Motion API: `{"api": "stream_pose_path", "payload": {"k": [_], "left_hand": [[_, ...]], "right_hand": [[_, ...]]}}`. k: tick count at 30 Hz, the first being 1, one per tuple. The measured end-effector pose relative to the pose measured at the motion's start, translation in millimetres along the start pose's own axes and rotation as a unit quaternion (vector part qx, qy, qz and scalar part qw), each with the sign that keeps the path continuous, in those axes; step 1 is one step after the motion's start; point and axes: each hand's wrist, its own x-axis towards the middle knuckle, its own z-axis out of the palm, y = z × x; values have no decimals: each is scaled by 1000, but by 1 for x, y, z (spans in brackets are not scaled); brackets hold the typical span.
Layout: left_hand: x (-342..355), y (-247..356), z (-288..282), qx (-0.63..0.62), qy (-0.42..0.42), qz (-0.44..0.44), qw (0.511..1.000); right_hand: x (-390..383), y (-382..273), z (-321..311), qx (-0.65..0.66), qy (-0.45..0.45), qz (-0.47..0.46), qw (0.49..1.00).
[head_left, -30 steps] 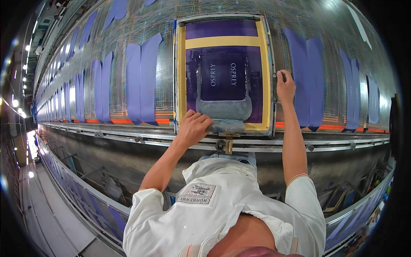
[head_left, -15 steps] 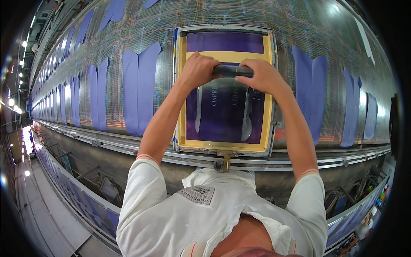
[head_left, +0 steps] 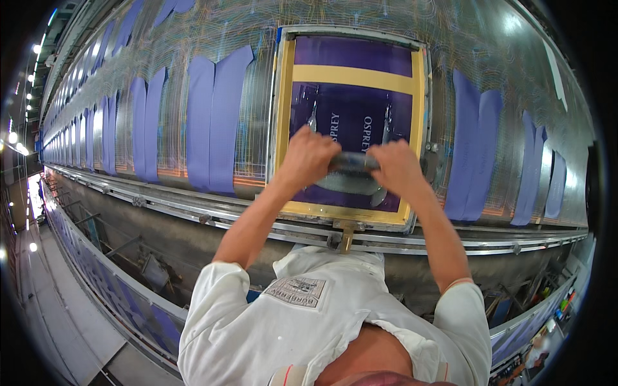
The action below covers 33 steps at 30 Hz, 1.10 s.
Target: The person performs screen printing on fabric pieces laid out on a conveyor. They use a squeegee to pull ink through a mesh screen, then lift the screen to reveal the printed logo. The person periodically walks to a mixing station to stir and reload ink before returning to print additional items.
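Observation:
Both of my hands grip a dark-handled squeegee (head_left: 353, 161), one at each end. My left hand (head_left: 309, 157) is closed round its left end, and my right hand (head_left: 396, 168) round its right end. The squeegee presses on the purple mesh of a screen printing frame (head_left: 418, 116), in the near half of it. Clear, wet-looking paste lies along the blade's near side and in streaks up both sides of the mesh. Pale lettering shows on the mesh beyond the handle. Yellow tape lines the frame's inner edges and crosses its far part.
Under the frame runs a long, shiny printing table (head_left: 254, 141) covered in coloured lines. Purple fabric pieces (head_left: 219, 122) lie in rows to the left, and more fabric pieces (head_left: 473, 148) to the right. A metal rail (head_left: 444, 243) follows the near edge, where a brass-coloured bracket (head_left: 347, 239) meets the frame.
Both hands have pulled the squeegee toward me, from the far part of the mesh to its near part. Lettering beyond the handle is now uncovered. The view has shifted slightly.

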Motion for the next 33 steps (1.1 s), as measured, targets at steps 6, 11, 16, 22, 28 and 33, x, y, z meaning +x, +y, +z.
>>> {"api": "stream_pose_path", "payload": {"k": [6, 11, 16, 22, 28, 33], "left_hand": [[114, -71, -21, 23, -9, -28, 999], [58, -42, 4, -49, 41, -20, 998], [-38, 25, 20, -52, 9, -19, 998], [63, -36, -10, 15, 15, -6, 1000], [126, -81, -9, 7, 39, -14, 999], [106, -65, -7, -33, 27, -24, 999]], "right_hand": [[105, 67, -53, 35, 46, 30, 998], [62, 48, -8, -5, 39, 6, 999], [-33, -12, 27, 44, -17, 4, 999], [57, 38, -32, -15, 27, 16, 999], [119, 77, -52, 34, 26, 69, 997], [97, 60, -40, 62, 31, 78, 995]]}}
